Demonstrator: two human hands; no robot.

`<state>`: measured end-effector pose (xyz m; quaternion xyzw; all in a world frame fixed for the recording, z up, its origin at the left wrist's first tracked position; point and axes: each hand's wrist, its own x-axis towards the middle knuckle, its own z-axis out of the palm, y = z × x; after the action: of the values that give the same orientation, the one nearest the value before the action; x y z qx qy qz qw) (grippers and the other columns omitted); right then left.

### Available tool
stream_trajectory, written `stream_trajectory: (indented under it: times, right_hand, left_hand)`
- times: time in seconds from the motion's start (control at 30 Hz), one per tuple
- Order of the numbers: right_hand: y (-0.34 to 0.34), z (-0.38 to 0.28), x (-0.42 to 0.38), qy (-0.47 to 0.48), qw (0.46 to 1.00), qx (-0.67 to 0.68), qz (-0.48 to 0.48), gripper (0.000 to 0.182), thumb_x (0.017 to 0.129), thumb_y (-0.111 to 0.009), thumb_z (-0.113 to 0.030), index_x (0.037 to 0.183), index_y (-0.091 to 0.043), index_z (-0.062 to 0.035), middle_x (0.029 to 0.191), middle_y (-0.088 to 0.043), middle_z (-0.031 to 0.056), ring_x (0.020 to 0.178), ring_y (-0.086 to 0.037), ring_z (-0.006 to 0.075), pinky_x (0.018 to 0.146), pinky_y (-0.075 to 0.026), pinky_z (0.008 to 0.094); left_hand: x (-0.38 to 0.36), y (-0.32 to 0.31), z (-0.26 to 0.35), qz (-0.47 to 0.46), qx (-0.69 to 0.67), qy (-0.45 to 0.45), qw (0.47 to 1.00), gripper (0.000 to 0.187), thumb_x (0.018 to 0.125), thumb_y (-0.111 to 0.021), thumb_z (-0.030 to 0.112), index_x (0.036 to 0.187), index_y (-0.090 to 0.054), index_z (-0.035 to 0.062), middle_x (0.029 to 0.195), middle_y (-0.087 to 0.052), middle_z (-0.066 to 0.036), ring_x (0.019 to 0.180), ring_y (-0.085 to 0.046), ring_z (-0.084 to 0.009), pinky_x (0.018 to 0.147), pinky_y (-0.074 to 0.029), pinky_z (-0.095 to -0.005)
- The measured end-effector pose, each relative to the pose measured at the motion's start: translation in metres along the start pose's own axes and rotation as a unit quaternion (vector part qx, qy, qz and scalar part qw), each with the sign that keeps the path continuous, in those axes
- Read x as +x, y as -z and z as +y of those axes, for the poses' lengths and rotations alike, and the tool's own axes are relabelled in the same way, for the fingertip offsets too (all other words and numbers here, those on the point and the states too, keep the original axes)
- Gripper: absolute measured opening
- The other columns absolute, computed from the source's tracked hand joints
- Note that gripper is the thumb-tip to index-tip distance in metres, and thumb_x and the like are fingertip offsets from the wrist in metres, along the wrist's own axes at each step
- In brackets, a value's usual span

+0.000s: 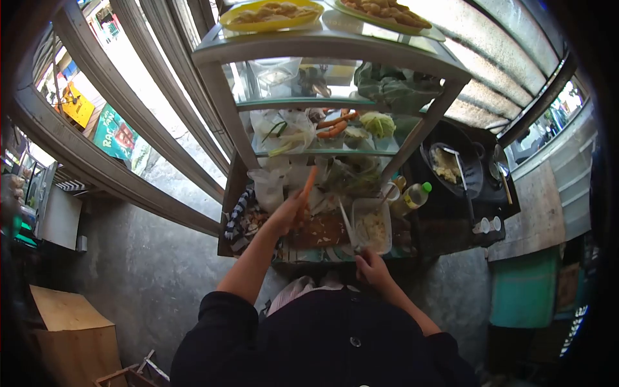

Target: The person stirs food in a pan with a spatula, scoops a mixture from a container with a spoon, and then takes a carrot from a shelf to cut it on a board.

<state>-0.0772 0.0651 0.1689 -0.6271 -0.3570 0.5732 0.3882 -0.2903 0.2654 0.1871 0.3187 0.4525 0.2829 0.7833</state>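
My left hand (293, 211) is closed around a carrot (311, 180), which points up and away from me. In my right hand (373, 267) is a knife (347, 222), its blade angled up toward the shelves. Both hands are over the counter, with a wooden cutting board (325, 232) under and between them; pale scraps lie on it. Just right of the blade sits a clear plastic tub (379, 240) with pale chopped food inside. More carrots (334, 126) and a cabbage (377, 124) rest on the glass shelf ahead.
The glass-shelved cabinet (335, 49) rises directly ahead, carrying a yellow plate (240, 24) of food on top. To the right stand a green-capped bottle (412, 197) and a dark wok (474, 175) with food and a spatula. Plastic bags (265, 189) and a striped cloth (237, 213) lie left.
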Motion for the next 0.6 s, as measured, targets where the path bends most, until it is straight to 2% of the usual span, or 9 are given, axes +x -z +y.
stream_trajectory:
  times: [0.03,0.07,0.1,0.13,0.17,0.2,0.27,0.37,0.6]
  right_hand:
    - [-0.011,-0.003,-0.002,0.001,0.996,-0.092,0.0,0.027,0.089,-0.051,-0.023,0.105,-0.047,-0.0025,0.066,-0.051,0.0042,0.054,-0.052,0.0089,0.044,-0.038,0.0221]
    - [-0.02,-0.001,0.0,-0.009,0.996,-0.088,0.003,0.027,0.089,-0.051,-0.023,0.105,-0.047,-0.0025,0.066,-0.051,0.0042,0.054,-0.052,0.0089,0.044,-0.038,0.0221]
    - [-0.028,0.005,0.004,-0.027,0.993,-0.113,-0.01,0.029,0.087,-0.055,-0.021,0.106,-0.046,-0.0018,0.068,-0.054,0.0074,0.056,-0.056,0.0113,0.047,-0.041,0.0245]
    - [-0.036,0.014,0.006,-0.044,0.989,-0.138,-0.025,0.031,0.084,-0.058,-0.019,0.106,-0.045,-0.0012,0.069,-0.056,0.0107,0.058,-0.059,0.0138,0.049,-0.044,0.027]
    - [-0.044,0.037,0.014,0.092,0.956,-0.28,0.014,0.032,0.085,-0.055,-0.019,0.108,-0.043,-0.0006,0.07,-0.058,0.0186,0.059,-0.06,0.0267,0.054,-0.047,0.0367]
    - [-0.051,0.053,0.019,0.088,0.956,-0.279,0.016,0.032,0.085,-0.055,-0.019,0.108,-0.043,-0.0006,0.07,-0.058,0.0186,0.059,-0.06,0.0267,0.054,-0.047,0.0367]
    - [-0.064,0.08,0.03,0.12,0.915,-0.378,0.064,0.029,0.086,-0.048,-0.018,0.106,-0.042,0.0014,0.072,-0.058,0.0249,0.066,-0.058,0.0396,0.061,-0.047,0.0462]
    - [-0.079,0.106,0.048,0.071,0.901,-0.424,0.056,0.025,0.087,-0.043,-0.017,0.102,-0.04,0.0038,0.073,-0.058,0.0271,0.07,-0.056,0.0446,0.062,-0.045,0.051]
    - [-0.102,0.122,0.065,0.03,0.884,-0.462,0.073,0.021,0.087,-0.043,-0.015,0.094,-0.038,0.0035,0.068,-0.058,0.0264,0.065,-0.057,0.0441,0.061,-0.045,0.0525]
  left_hand:
    - [0.013,0.018,-0.026,0.005,0.142,0.037,0.989,0.032,0.09,-0.041,0.035,0.108,-0.048,0.0092,0.077,-0.047,-0.002,0.058,-0.046,-0.0146,0.052,-0.043,-0.0279]
    - [0.026,0.036,-0.054,0.007,0.282,0.072,0.957,0.031,0.089,-0.043,0.032,0.105,-0.05,0.0068,0.08,-0.051,-0.004,0.062,-0.051,-0.0192,0.057,-0.046,-0.0317]
    - [0.034,0.052,-0.085,0.002,0.282,0.082,0.956,0.031,0.089,-0.043,0.032,0.105,-0.05,0.0068,0.08,-0.051,-0.004,0.062,-0.051,-0.0192,0.057,-0.046,-0.0317]
    - [0.039,0.069,-0.117,0.008,0.404,-0.01,0.915,0.03,0.089,-0.045,0.03,0.104,-0.051,0.0053,0.086,-0.052,-0.008,0.068,-0.054,-0.0254,0.063,-0.047,-0.0353]
    - [0.041,0.082,-0.142,0.012,0.515,-0.106,0.851,0.028,0.088,-0.046,0.027,0.103,-0.051,0.0039,0.091,-0.054,-0.012,0.073,-0.057,-0.0315,0.068,-0.047,-0.0389]
    - [0.042,0.092,-0.159,0.008,0.515,-0.102,0.851,0.028,0.088,-0.046,0.027,0.103,-0.051,0.0039,0.091,-0.054,-0.012,0.073,-0.057,-0.0315,0.068,-0.047,-0.0389]
    - [0.043,0.107,-0.18,-0.02,0.564,-0.241,0.79,0.028,0.085,-0.051,0.025,0.104,-0.051,0.0039,0.097,-0.052,-0.017,0.085,-0.055,-0.0391,0.073,-0.044,-0.0439]
    - [0.026,0.093,-0.165,0.026,0.551,-0.231,0.802,0.025,0.083,-0.053,0.022,0.102,-0.053,0.0057,0.096,-0.052,-0.017,0.086,-0.055,-0.0363,0.072,-0.045,-0.0436]
    - [0.025,0.086,-0.159,0.054,0.592,-0.2,0.779,0.021,0.082,-0.055,0.025,0.097,-0.051,0.0099,0.098,-0.052,-0.012,0.083,-0.057,-0.0345,0.066,-0.047,-0.0442]
